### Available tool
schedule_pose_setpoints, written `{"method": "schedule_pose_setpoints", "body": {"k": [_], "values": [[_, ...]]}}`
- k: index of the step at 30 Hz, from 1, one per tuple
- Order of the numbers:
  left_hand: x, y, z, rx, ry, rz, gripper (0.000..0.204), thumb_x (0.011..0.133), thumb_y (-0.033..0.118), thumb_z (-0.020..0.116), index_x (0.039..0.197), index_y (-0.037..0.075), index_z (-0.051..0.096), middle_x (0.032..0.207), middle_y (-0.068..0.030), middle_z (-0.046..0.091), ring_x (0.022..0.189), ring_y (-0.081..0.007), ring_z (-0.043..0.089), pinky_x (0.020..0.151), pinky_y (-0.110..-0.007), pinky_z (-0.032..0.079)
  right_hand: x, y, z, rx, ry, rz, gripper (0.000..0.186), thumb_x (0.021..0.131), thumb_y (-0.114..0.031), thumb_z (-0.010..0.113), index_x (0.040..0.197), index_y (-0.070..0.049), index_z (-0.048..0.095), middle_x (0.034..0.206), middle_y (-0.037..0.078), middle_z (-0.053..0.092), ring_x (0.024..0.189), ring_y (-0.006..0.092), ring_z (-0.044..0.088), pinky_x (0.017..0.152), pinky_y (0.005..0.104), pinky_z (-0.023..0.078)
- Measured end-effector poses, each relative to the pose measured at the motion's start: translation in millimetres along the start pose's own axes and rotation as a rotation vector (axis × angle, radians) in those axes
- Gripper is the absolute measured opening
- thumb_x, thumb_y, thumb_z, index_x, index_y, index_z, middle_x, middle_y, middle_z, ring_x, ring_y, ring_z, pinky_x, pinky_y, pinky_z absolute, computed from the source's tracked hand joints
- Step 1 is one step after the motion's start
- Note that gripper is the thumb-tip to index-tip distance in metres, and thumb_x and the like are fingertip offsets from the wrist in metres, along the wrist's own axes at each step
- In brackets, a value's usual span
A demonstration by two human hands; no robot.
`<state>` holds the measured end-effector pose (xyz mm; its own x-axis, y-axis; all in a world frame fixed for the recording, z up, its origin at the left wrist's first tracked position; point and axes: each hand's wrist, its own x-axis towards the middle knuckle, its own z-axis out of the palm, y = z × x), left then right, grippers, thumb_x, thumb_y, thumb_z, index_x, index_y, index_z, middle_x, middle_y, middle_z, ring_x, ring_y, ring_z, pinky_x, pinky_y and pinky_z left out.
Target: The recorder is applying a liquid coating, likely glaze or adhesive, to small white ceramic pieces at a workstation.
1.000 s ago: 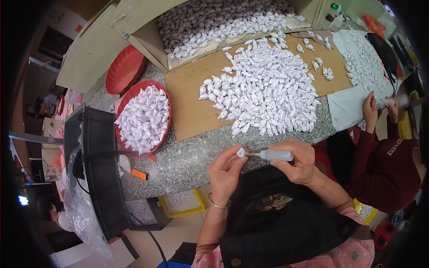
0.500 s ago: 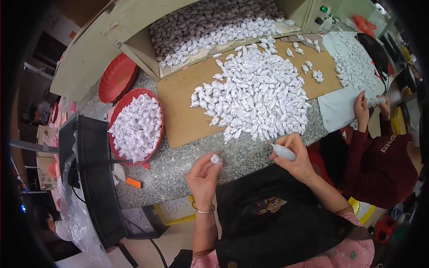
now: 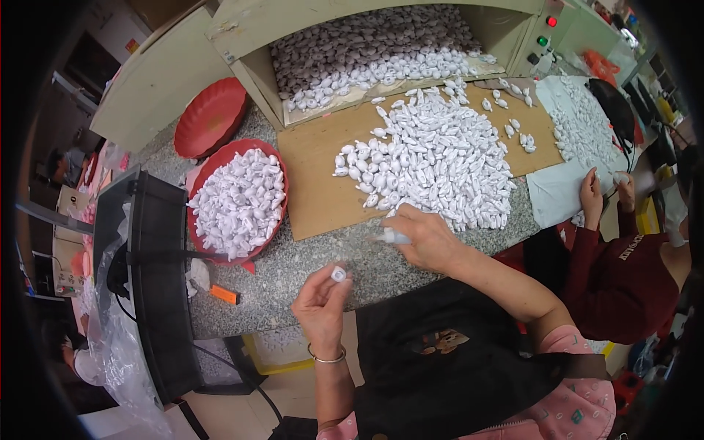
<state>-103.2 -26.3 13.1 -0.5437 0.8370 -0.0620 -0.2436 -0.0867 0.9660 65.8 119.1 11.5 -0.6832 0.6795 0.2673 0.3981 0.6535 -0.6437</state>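
A small white figurine piece (image 3: 339,273), its end facing up, is pinched between the thumb and fingers of my left hand (image 3: 320,302), above the counter's front edge. My right hand (image 3: 433,238) is wrapped round a pale squeeze bottle (image 3: 396,236) with a thin nozzle. The nozzle, blurred, points left, up and to the right of the held piece and apart from it. Just beyond my right hand a big heap of white pieces (image 3: 447,161) lies on a brown board (image 3: 315,198) and partly on the speckled counter (image 3: 279,286).
At left a scalloped red bowl (image 3: 284,209) holds many white pieces; another red bowl (image 3: 213,114) stands behind it. An orange block (image 3: 224,295) lies near a black bin (image 3: 158,293). Behind the heap, a box-like chamber (image 3: 257,81) contains more pieces. At right, a co-worker's hand (image 3: 591,198) handles something.
My right hand has swung left with the squeeze bottle, closer to the left hand. My left hand, still pinching the piece, sits slightly lower. The view has shifted a little.
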Motion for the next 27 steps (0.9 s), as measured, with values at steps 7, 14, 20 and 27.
{"method": "schedule_pose_setpoints", "body": {"k": [7,14,20,27], "values": [[4.5,-5.2,-6.6,-0.034,0.019,-0.02,0.032,0.077,-0.014,0.064,0.107,-0.005,0.06,0.102,-0.0159,0.067,0.088,-0.0169,0.066,0.081,-0.026,0.053,-6.2,-11.2,14.2,0.111,-0.025,0.023,0.032,0.071,0.004,0.063,0.102,-0.004,0.062,0.091,0.013,0.061,0.077,0.0325,0.062,0.062,0.0374,0.05],[7.4,-7.7,-9.0,-0.042,0.0,-0.026,0.033,0.076,-0.015,0.064,0.108,-0.005,0.06,0.102,-0.0167,0.066,0.089,-0.0178,0.066,0.081,-0.027,0.054,-19.9,15.3,-10.0,-0.059,0.123,-0.033,0.037,0.066,0.008,0.061,0.101,-0.003,0.062,0.095,0.014,0.061,0.086,0.0313,0.062,0.07,0.0372,0.051],[5.6,-1.9,-2.9,-0.065,-0.022,-0.013,0.035,0.076,-0.015,0.063,0.11,-0.004,0.059,0.102,-0.0195,0.066,0.087,-0.0202,0.067,0.08,-0.03,0.055,1.4,8.7,-8.5,-0.237,-0.117,-0.096,0.027,0.066,0.005,0.06,0.091,-0.002,0.056,0.086,0.011,0.054,0.083,0.03,0.058,0.069,0.0373,0.05],[-1.3,-4.6,-3.1,-0.023,-0.014,-0.014,0.035,0.076,-0.014,0.064,0.11,-0.004,0.06,0.103,-0.0189,0.066,0.087,-0.02,0.067,0.08,-0.03,0.055,-7.3,10.1,-4.8,-0.163,-0.07,-0.11,0.03,0.066,0.008,0.059,0.094,-0.002,0.056,0.083,0.012,0.053,0.078,0.034,0.057,0.066,0.0403,0.049]]}}
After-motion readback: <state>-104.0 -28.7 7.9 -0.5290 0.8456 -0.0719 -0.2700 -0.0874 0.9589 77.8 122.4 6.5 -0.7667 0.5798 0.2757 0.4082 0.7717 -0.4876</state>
